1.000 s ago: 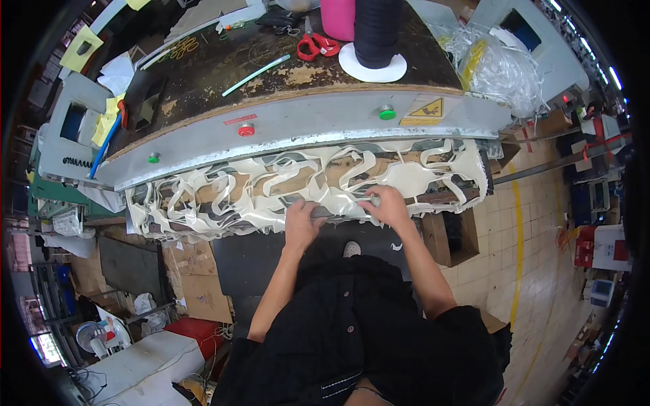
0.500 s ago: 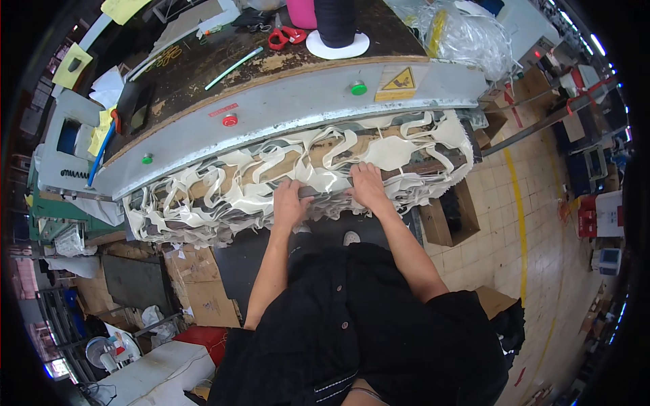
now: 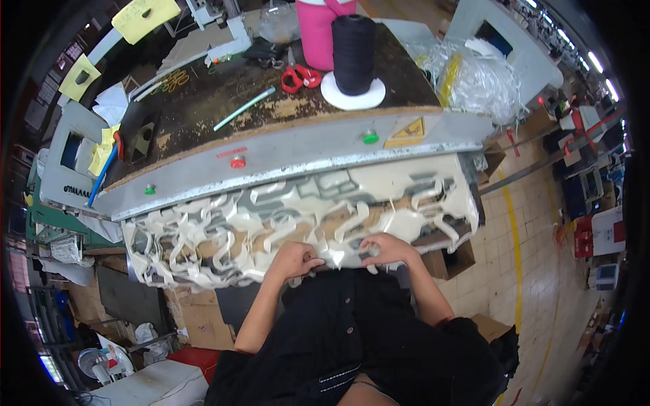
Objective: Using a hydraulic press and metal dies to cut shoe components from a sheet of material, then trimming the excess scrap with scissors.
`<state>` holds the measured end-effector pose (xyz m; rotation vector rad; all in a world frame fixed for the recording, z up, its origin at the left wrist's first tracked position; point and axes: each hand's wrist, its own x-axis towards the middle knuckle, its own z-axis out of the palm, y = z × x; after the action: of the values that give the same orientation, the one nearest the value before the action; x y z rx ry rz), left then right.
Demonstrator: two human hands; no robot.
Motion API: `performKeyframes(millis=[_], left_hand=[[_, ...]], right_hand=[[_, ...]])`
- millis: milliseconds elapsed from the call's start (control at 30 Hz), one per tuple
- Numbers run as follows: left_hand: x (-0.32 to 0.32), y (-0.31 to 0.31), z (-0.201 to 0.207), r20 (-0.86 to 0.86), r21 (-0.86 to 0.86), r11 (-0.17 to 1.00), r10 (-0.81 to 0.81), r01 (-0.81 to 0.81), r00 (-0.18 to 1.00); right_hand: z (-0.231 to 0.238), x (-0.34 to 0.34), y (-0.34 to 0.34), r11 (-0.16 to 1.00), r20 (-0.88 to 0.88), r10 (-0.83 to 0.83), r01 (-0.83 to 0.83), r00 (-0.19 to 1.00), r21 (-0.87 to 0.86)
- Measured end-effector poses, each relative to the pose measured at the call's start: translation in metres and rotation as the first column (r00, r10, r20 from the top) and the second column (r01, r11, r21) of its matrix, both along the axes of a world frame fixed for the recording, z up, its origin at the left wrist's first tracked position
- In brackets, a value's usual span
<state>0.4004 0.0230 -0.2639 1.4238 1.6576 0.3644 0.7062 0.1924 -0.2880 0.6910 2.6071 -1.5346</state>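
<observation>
A cream-white sheet material [image 3: 399,222], full of cut-out gaps and curling strips, hangs out in layers from below a grey machine beam [image 3: 298,164]. My left hand [image 3: 296,260] is closed on its near edge, thumb and fingers pinched together. A short way to the right, my right hand [image 3: 387,250] grips the same edge with curled fingers. Between the two hands the edge lies close against my black clothing. Through the gaps, brown and grey surfaces show. What lies beneath the layers is hidden.
On the worn dark tabletop [image 3: 196,118] are red-handled scissors [image 3: 309,76], a pale green stick [image 3: 245,108], a black thread cone [image 3: 353,54] and a pink bottle [image 3: 313,37]. Red [image 3: 237,162] and green [image 3: 370,137] buttons sit on the beam. A cardboard box [image 3: 440,266] stands right.
Both hands have drawn the sheet's near edge toward my body. More of the cream sheet now shows below the beam, and my fingers have curled around its edge. The view has tilted up slightly.
</observation>
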Motion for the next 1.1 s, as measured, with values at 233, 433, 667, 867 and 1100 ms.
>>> performKeyframes(millis=[233,433,667,867,1100], left_hand=[[0.064,0.083,0.006,-0.301,0.492,0.868,0.094,0.070,0.949],[0.092,0.086,-0.046,-0.210,0.401,0.916,0.129,-0.035,0.969],[0.025,0.063,0.017,0.091,0.425,0.826,0.368,-0.371,0.925],[-0.002,0.048,0.093,0.627,0.307,0.459,0.561,-0.834,0.540],[0.059,0.083,0.059,0.798,-0.256,0.156,0.591,-0.954,-0.118]], right_hand=[[-0.038,-0.047,0.024,0.656,-0.383,-0.680,0.752,0.625,0.061],[-0.062,-0.047,0.013,0.641,-0.459,-0.549,0.704,0.699,0.305],[-0.064,-0.043,0.005,0.657,-0.461,-0.571,0.715,0.679,0.240],[-0.063,-0.039,0.013,0.712,-0.427,-0.557,0.674,0.712,0.196],[-0.023,-0.048,-0.038,0.666,-0.740,-0.183,0.635,0.647,0.391]])
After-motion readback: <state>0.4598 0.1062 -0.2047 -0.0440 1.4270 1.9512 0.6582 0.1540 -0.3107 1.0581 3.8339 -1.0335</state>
